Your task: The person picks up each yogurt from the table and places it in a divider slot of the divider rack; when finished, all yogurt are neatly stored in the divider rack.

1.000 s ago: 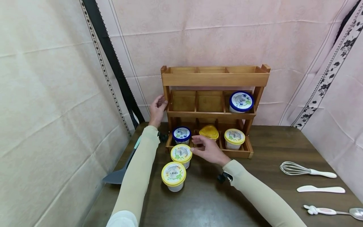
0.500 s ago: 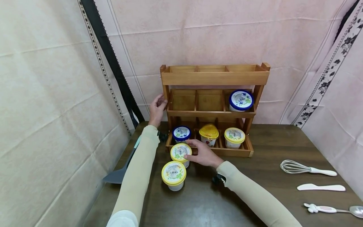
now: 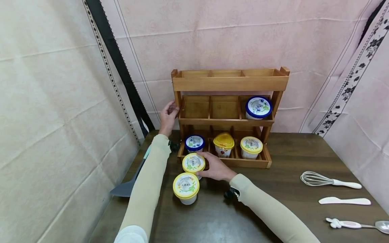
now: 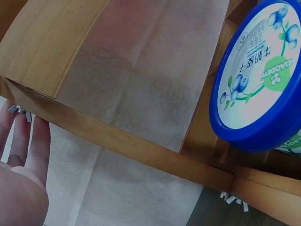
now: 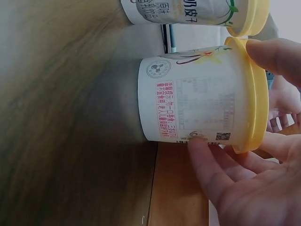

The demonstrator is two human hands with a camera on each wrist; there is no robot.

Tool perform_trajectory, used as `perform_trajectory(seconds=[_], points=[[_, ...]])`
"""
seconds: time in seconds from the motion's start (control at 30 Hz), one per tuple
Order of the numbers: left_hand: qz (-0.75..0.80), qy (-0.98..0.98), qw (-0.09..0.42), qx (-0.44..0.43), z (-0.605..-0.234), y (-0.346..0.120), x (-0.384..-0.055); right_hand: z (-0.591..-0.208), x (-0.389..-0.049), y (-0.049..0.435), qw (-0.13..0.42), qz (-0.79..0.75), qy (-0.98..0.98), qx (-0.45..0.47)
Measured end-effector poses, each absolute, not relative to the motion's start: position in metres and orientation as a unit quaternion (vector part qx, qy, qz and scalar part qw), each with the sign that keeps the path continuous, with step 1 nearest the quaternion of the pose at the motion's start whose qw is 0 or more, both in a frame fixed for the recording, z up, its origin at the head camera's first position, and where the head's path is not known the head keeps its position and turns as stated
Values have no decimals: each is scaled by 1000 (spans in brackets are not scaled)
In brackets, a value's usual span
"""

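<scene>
My right hand (image 3: 216, 167) spans a yellow-lidded paper tub (image 3: 193, 163) standing just before the wooden rack (image 3: 231, 84). In the right wrist view, its thumb lies on the lid's edge while the fingers rest along the white side of the tub (image 5: 197, 99). A second yellow-lidded tub (image 3: 186, 186) stands nearer, close beside it. My left hand (image 3: 168, 118) is at the rack's left upright. In the left wrist view its extended fingers (image 4: 38, 150) touch the upright beside a metal wing nut (image 4: 19, 112).
The lower tier holds a blue-lidded tub (image 3: 195, 143), a yellow domed cup (image 3: 224, 145) and a yellow-lidded tub (image 3: 251, 147). Another blue-lidded tub (image 3: 258, 107) sits mid-tier right. A whisk (image 3: 329, 180), white knife (image 3: 344, 201) and spoon (image 3: 357, 224) lie right; a grey spatula (image 3: 125, 189) lies left.
My right hand has moved left and slightly down from beside the farther yellow-lidded tub to grip it. The left hand stays at the rack's upright.
</scene>
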State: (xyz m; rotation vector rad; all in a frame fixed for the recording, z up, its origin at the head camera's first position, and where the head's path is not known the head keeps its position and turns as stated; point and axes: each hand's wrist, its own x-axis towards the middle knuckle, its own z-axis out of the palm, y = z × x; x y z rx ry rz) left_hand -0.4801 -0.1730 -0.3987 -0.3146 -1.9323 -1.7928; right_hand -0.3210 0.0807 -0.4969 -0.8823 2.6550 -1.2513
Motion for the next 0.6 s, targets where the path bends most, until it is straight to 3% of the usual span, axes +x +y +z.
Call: perform_trajectory(seconds=[0.6], points=[[-655,-706,242,-118,-401,-175,-482,-476,-319,95,19,-465,843,-271]])
